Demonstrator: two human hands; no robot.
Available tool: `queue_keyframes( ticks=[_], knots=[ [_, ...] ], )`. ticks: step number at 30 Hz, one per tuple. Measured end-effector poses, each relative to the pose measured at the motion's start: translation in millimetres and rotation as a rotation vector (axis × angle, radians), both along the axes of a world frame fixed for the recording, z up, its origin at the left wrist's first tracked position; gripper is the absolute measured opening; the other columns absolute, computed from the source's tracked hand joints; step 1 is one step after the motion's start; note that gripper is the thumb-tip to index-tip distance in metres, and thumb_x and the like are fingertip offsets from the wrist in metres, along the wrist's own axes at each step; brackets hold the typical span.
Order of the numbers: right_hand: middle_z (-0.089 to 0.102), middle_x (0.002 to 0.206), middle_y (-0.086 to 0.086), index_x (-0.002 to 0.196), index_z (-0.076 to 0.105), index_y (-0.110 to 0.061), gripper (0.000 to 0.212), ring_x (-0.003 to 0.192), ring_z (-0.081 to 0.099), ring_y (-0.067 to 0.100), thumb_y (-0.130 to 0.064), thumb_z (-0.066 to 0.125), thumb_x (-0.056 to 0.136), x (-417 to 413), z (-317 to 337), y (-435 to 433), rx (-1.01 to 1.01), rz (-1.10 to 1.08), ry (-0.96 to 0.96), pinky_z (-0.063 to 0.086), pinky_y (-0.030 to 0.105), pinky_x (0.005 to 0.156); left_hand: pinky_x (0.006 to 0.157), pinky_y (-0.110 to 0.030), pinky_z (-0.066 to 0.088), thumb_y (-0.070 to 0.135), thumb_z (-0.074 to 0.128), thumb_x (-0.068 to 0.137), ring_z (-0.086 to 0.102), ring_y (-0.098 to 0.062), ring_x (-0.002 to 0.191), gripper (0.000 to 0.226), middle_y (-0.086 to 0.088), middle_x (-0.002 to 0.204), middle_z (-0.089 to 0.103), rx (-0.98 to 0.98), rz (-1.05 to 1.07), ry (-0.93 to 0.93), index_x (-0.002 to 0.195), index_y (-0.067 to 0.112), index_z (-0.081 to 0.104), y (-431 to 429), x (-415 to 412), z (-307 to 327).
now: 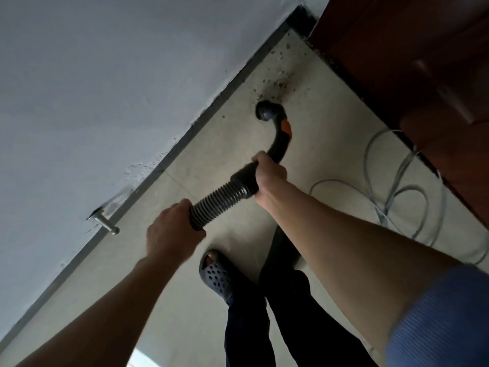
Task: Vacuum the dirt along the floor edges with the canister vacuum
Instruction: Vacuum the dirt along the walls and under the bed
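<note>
Fingers [264,165] round hose [219,197], nozzle [267,111] near skirting [211,111].

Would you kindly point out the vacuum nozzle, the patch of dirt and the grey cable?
vacuum nozzle [265,112]: head view, its round dark mouth end.
patch of dirt [276,84]: head view, dense specks just beyond the nozzle.
grey cable [332,180]: head view, top of its left loop on the floor.
</note>
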State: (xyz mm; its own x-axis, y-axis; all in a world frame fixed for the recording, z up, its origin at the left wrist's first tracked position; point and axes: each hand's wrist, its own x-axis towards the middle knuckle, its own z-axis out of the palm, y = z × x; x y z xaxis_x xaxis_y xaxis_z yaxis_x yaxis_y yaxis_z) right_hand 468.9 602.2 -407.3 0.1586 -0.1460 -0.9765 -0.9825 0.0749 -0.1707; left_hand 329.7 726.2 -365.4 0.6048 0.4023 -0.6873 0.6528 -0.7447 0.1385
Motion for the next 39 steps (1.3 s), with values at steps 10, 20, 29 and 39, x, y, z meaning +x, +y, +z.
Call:
queue_keyframes(
  ticks=[10, 20, 29, 39],
  knots=[
    [0.066, 0.106, 0.016, 0.118, 0.053, -0.005, 0.037, 0.088, 0.069, 0.034, -0.017, 0.062, 0.084, 67, -9, 8, -0.067, 0.274, -0.156, 0.060, 0.045, 0.067, 0.068, -0.035, 0.048, 0.027, 0.070, 0.075, 0.058, -0.022, 0.078, 0.025, 0.003, 0.083, 0.059, -0.061, 0.121, -0.144, 0.093, 0.020, 0.054, -15, 39, -18],
    [0.062, 0.107, 0.014, 0.126, 0.050, -0.004, 0.047, 0.089, 0.064, 0.032, -0.024, 0.063, 0.086, -5, -7, 25, -0.089, 0.553, -0.096, 0.059, 0.043, 0.075, 0.064, -0.032, 0.046, 0.035, 0.069, 0.072, 0.060, -0.023, 0.079, 0.028, 0.007, 0.078, 0.057, -0.103, 0.129, 0.083, 0.086, 0.022, 0.049, -24, -37, -3],
    [0.067, 0.102, 0.015, 0.117, 0.056, -0.002, 0.042, 0.087, 0.067, 0.032, -0.022, 0.065, 0.082, -26, -5, -5, -0.104, 0.396, -0.056, 0.060, 0.045, 0.077, 0.061, -0.031, 0.043, 0.036, 0.067, 0.074, 0.055, -0.016, 0.075, 0.025, 0.008, 0.079, 0.057, -0.095, -0.014, 0.097, 0.085, 0.025, 0.048, -26, -38, -1],
    [0.066, 0.093, 0.011, 0.116, 0.055, -0.003, 0.032, 0.072, 0.066, 0.024, -0.016, 0.063, 0.087, 9, 1, -41, -0.079, 0.017, -0.009, 0.049, 0.024, 0.043, 0.061, -0.030, 0.041, 0.024, 0.069, 0.071, 0.053, -0.017, 0.076, 0.025, 0.007, 0.080, 0.057, -0.054, -0.074, 0.005, 0.088, 0.023, 0.050, -26, 19, -12]
  ],
)
